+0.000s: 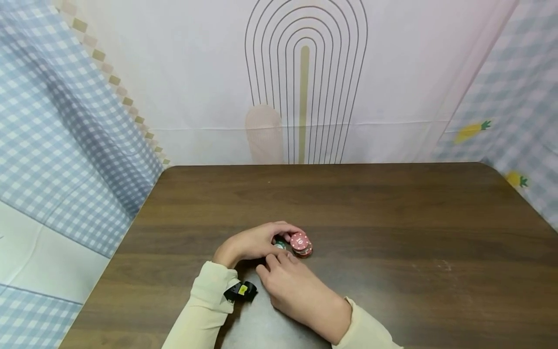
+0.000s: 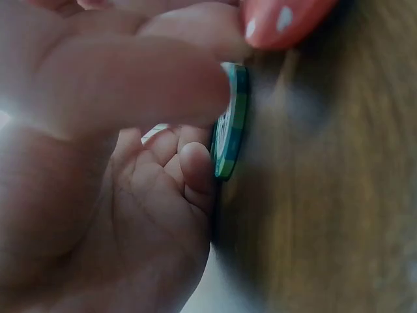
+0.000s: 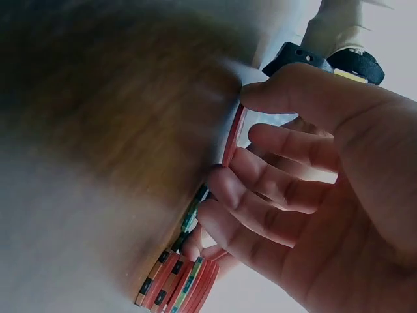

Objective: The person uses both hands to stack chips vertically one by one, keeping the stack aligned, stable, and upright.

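In the head view my left hand (image 1: 257, 241) lies beside a short stack of poker chips (image 1: 301, 244) with a red "10" chip on top; its index finger reaches the stack's edge. A green poker chip (image 2: 232, 124) lies on the table within that hand, its rim by the thumb tip. My right hand (image 3: 293, 176), just nearer to me, pinches a red poker chip (image 3: 234, 135) by its edge between thumb and fingers, low at the tabletop. The right hand hides that chip in the head view. Red, black-and-tan and green-yellow rims show in the stack (image 3: 176, 285) from the right wrist.
Both hands are over the near middle of a brown wooden table (image 1: 392, 208). A black strapped device (image 1: 241, 291) sits on the left wrist. Behind the table hangs a pale patterned cloth (image 1: 209, 72), with blue checked cloth (image 1: 56, 111) at the left.
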`<act>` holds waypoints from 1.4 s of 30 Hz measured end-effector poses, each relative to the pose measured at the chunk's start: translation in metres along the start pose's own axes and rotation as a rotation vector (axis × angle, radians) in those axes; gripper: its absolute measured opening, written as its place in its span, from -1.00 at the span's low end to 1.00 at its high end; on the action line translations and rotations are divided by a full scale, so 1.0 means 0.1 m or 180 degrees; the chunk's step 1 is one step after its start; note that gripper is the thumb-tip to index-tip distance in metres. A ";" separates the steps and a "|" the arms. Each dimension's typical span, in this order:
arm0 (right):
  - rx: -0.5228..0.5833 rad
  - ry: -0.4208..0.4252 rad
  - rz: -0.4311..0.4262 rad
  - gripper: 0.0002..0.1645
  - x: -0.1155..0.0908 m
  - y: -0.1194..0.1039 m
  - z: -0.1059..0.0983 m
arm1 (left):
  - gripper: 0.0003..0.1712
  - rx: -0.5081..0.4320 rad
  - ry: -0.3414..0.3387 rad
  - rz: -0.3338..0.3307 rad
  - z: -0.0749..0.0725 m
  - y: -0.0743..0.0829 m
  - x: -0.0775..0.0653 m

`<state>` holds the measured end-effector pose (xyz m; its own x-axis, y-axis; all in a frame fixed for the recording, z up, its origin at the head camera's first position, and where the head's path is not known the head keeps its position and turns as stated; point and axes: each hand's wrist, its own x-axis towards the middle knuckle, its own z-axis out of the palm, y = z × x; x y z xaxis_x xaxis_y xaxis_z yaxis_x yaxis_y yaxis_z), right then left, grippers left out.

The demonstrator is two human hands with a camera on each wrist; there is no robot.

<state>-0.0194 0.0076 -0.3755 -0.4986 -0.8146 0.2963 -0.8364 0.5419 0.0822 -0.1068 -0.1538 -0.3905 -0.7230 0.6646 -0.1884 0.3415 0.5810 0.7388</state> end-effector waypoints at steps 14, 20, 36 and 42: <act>0.0213 0.0087 0.0205 -0.85 -0.01 0.19 -0.18 | -0.43 -0.0253 0.0076 -0.0056 0.01 0.01 0.00; 0.0237 0.0206 0.0398 -0.81 -0.03 0.35 -0.23 | -0.50 -0.0203 0.0106 -0.0048 0.01 0.00 0.00; 0.0124 0.0089 0.0884 -0.78 -0.08 0.66 -0.19 | -0.79 -0.0332 0.0135 0.0028 -0.02 0.01 0.05; 0.0297 -0.0084 0.0937 -0.84 -0.11 0.66 -0.15 | -0.74 -0.0354 0.0075 -0.0006 0.00 0.00 0.03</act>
<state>-0.0660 0.0555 -0.3594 -0.7273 -0.6312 0.2694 -0.6718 0.7350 -0.0916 -0.1090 -0.1519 -0.3906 -0.7379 0.6517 -0.1755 0.2725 0.5256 0.8059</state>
